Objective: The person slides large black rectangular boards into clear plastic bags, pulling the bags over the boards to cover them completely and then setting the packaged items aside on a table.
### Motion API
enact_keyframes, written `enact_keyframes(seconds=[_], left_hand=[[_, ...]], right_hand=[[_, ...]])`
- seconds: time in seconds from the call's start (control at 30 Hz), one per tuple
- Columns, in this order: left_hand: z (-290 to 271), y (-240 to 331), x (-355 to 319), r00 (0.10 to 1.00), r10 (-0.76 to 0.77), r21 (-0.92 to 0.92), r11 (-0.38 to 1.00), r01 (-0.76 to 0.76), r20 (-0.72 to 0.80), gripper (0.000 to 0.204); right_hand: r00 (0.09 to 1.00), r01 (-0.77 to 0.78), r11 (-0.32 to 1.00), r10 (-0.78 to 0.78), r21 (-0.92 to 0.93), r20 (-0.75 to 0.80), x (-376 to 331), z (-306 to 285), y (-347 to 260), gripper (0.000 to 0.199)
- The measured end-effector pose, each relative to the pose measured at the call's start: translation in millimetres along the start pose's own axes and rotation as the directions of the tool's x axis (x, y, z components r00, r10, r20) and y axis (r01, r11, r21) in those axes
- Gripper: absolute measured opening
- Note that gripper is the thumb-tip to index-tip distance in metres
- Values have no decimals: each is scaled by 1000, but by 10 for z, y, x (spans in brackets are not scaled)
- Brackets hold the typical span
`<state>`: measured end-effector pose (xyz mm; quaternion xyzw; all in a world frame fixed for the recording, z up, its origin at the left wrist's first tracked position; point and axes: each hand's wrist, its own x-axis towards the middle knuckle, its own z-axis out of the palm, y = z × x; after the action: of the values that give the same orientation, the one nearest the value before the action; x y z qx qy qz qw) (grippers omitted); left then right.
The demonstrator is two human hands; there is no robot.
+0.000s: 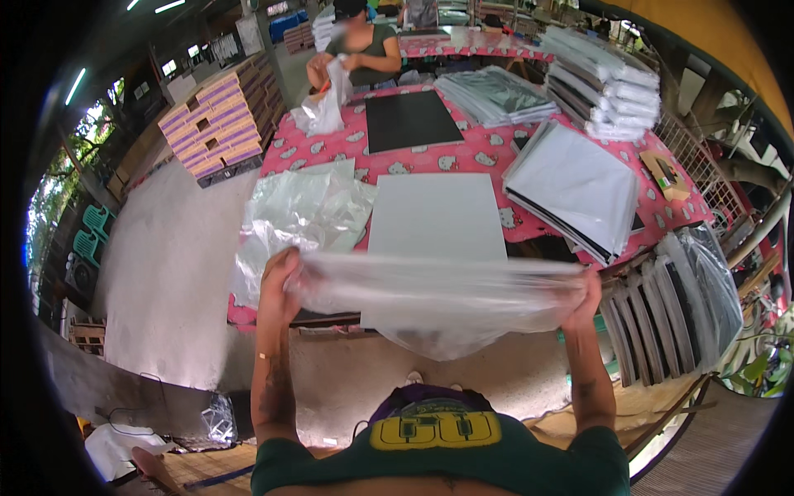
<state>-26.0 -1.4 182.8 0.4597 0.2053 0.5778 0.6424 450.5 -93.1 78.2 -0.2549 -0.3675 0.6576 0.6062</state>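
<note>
A clear plastic bag point(438, 302) is stretched wide between my two hands, blurred by motion and sagging in the middle. My left hand point(281, 279) is closed on one end of it, and my right hand point(584, 299) grips the other. The bag hangs over the table's near edge and covers the near part of a flat white board point(438, 213). Left of the board lies a loose heap of crinkled clear plastic bags point(306, 207).
Pink patterned cloth covers the table point(488, 153). A black board point(412, 120) lies further back. Wrapped boards form stacks to the right point(571, 186) and far right point(616, 91); more stand upright point(670, 306) beside the table. Across it, a person point(364, 54) handles plastic near stacked cartons point(219, 120).
</note>
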Motion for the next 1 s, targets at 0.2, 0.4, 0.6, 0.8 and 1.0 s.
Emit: enact_keyframes(seconds=[0.2,0.4,0.6,0.8,1.0], left_hand=[[456,-32,218,995,76,115,991,-68,-66,23],[447,-282,43,727,-469,770,624,-129,502,26],[-85,-646,12,491,-812,778,518,355,317,36],[-57,-782,-216,820,-572,177,808,562,5,50],[-660,-1056,-503,572,-780,559,601,571,255,43]], right_hand=[[762,-46,758,447,-650,467,283,713,-104,25],[883,-409,912,393,-12,-256,139,410,-403,41],[974,-225,970,225,-95,-13,79,70,18,42],[801,-493,835,545,-244,248,-76,-104,89,38],[945,-327,858,297,397,138,-340,-557,379,38]])
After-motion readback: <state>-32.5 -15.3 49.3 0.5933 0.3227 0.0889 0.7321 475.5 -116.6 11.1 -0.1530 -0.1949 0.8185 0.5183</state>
